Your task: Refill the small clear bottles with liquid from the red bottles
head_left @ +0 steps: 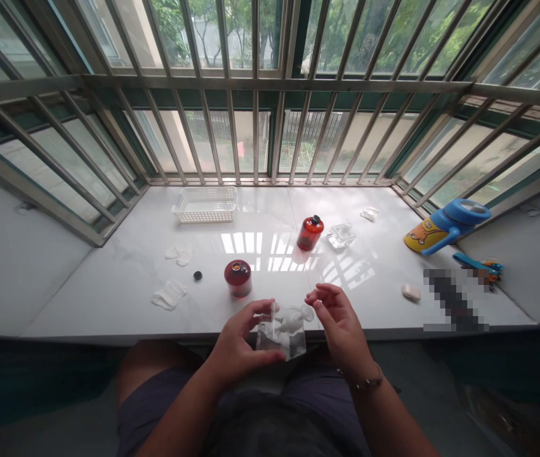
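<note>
My left hand grips a clear, square-sided container at the table's front edge, thumb below and fingers behind its left side. Crumpled white tissue bulges from its top. On the right, my right hand has thumb and fingertips pinched together at the tissue's upper right end; the exact contact is hard to make out. Just beyond my left hand stands an amber bottle with its top uncapped. A small black cap lies left of it.
A second amber bottle with a black cap stands beside a clear glass dish. Farther out are a white basket, crumpled tissues and a blue-yellow flask. A pale bar lies right; window bars close the back.
</note>
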### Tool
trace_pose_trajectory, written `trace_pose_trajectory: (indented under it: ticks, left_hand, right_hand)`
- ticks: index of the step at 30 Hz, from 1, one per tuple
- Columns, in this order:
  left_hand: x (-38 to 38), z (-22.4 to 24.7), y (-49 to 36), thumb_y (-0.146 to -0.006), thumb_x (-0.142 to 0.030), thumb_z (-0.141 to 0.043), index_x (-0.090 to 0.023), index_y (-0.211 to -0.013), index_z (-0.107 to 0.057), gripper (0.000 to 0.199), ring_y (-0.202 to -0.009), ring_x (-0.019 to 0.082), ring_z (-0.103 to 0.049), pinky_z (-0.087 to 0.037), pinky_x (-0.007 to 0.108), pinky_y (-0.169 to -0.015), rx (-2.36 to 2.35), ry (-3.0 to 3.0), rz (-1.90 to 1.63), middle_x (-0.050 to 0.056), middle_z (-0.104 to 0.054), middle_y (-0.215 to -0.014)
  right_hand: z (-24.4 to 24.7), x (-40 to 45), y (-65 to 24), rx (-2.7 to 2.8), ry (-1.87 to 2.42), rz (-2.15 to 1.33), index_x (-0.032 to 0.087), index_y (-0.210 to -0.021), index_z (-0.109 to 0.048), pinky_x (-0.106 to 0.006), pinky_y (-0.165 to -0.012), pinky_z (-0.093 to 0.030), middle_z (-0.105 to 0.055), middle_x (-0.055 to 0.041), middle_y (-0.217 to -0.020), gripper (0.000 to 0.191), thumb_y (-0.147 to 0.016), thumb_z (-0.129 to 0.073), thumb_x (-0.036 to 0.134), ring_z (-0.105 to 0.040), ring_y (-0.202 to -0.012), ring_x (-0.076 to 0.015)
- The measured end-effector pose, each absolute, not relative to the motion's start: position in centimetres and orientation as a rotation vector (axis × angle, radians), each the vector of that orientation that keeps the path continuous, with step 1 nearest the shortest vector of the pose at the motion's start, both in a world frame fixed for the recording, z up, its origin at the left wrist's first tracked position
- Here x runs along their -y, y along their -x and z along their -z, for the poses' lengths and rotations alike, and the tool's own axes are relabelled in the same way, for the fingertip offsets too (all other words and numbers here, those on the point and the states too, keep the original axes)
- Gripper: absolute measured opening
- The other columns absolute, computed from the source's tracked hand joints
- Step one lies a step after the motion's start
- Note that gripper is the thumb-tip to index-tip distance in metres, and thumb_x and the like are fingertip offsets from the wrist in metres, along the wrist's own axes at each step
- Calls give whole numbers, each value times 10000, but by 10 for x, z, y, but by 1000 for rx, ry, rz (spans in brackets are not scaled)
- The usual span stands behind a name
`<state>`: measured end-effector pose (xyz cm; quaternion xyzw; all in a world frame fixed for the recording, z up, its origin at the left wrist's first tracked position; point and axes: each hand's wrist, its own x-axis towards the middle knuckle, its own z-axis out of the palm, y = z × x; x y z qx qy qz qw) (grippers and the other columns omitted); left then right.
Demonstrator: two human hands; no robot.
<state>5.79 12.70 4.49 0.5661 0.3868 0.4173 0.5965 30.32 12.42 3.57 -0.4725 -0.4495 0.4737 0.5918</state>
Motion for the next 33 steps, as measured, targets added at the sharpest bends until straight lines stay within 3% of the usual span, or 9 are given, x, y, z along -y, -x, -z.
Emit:
trace_pose_trajectory:
  ticks: [4,9,14,15,19,25,27,30,33]
  left_hand:
    - [-127,-43,-60,-658,-407,-1052,-229,-1434,-653,890,-1297,362,-701,-572,535,-1144,-932,-1308,-945,169,-718,-1409]
    - [-127,-44,-64,-641,-394,-1057,-217,-1399,-671,868,-1310,372,-699,-569,531,-1150,-900,-1299,-919,170,-726,-1393]
    - [-127,-44,-64,-644,-366,-1054,-225,-1410,-660,872,-1275,359,-717,-573,534,-1139,-902,-1292,-906,167,-729,-1389]
    - [-127,-43,-64,-645,-368,-1052,-222,-1404,-662,865,-1268,360,-719,-577,534,-1131,-901,-1293,-905,169,-732,-1382]
    - [-128,-43,-65,-646,-377,-1052,-211,-1383,-672,846,-1281,369,-710,-579,533,-1125,-887,-1293,-925,172,-738,-1367]
    - [-128,-41,-64,-660,-363,-1048,-214,-1408,-654,858,-1293,363,-704,-568,532,-1140,-902,-1299,-942,174,-729,-1377]
    - [-129,-41,-63,-670,-366,-1042,-217,-1407,-655,846,-1292,366,-704,-577,531,-1127,-899,-1298,-957,172,-729,-1372]
    - [-129,-41,-62,-664,-380,-1045,-218,-1407,-658,854,-1291,373,-705,-591,532,-1111,-897,-1294,-966,174,-729,-1372]
    - [-130,-42,-61,-662,-377,-1046,-221,-1414,-654,863,-1311,374,-697,-581,538,-1133,-919,-1300,-956,173,-727,-1385]
  right_hand:
    - [-36,-119,-301,1036,1030,-1185,313,-1356,-582,-489,-1095,-515,-730,-50,-1064,340,-1067,-638,483,-686,-1103,-258]
    - [-45,-117,-292,1050,987,-1257,326,-1463,-514,-544,-1216,-442,-710,-105,-1393,470,-1054,-619,532,-620,-1374,-299]
    - [-43,-117,-290,961,976,-1240,325,-1329,-556,-545,-1141,-513,-726,-40,-997,373,-1033,-620,543,-714,-1104,-277]
    - [-42,-116,-290,969,985,-1262,325,-1341,-545,-546,-1123,-524,-730,-46,-999,386,-1037,-604,556,-716,-1101,-283]
    - [-42,-115,-288,1015,990,-1260,338,-1426,-510,-546,-1188,-473,-711,-94,-1351,463,-1029,-606,556,-635,-1330,-294]
    - [-41,-116,-285,960,978,-1255,331,-1356,-534,-515,-1058,-552,-733,-44,-1027,404,-1021,-625,537,-707,-1107,-282]
    - [-42,-115,-284,993,987,-1286,332,-1411,-507,-549,-1113,-525,-755,-82,-1203,470,-1018,-627,560,-695,-1204,-301]
    - [-44,-114,-283,1031,1002,-1236,335,-1466,-488,-598,-1243,-418,-640,-116,-1520,548,-1004,-655,576,-569,-1449,-326]
    - [-45,-113,-284,1083,1006,-1242,338,-1470,-488,-557,-1167,-508,-648,-126,-1474,577,-987,-707,564,-613,-1388,-321]
